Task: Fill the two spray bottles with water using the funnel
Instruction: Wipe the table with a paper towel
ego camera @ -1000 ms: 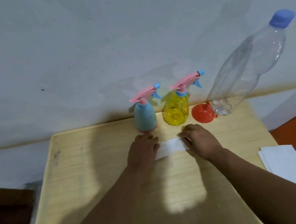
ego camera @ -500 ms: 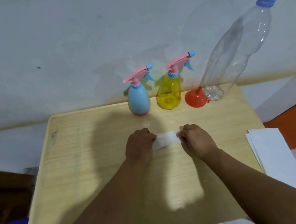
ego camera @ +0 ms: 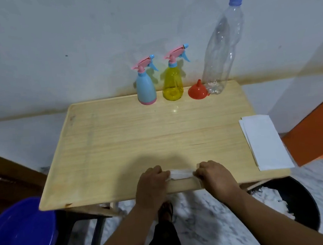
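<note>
A light blue spray bottle (ego camera: 146,88) and a yellow spray bottle (ego camera: 172,83), both with pink trigger heads, stand at the far edge of the wooden table (ego camera: 119,142). An orange funnel (ego camera: 197,90) sits upside down to their right, beside a tall clear plastic bottle (ego camera: 222,44) with a blue cap that looks almost empty. At the near edge my left hand (ego camera: 151,183) and my right hand (ego camera: 215,174) both grip a folded white tissue (ego camera: 180,174) pressed on the tabletop.
A stack of white paper (ego camera: 264,141) lies at the table's right edge. A blue tub (ego camera: 19,237) is on the floor at lower left, a dark bin (ego camera: 296,200) with white scraps at lower right. An orange surface (ego camera: 321,129) stands to the right.
Both hands have dragged the tissue from just in front of the spray bottles back to the table's near edge. The bottles and funnel have not moved.
</note>
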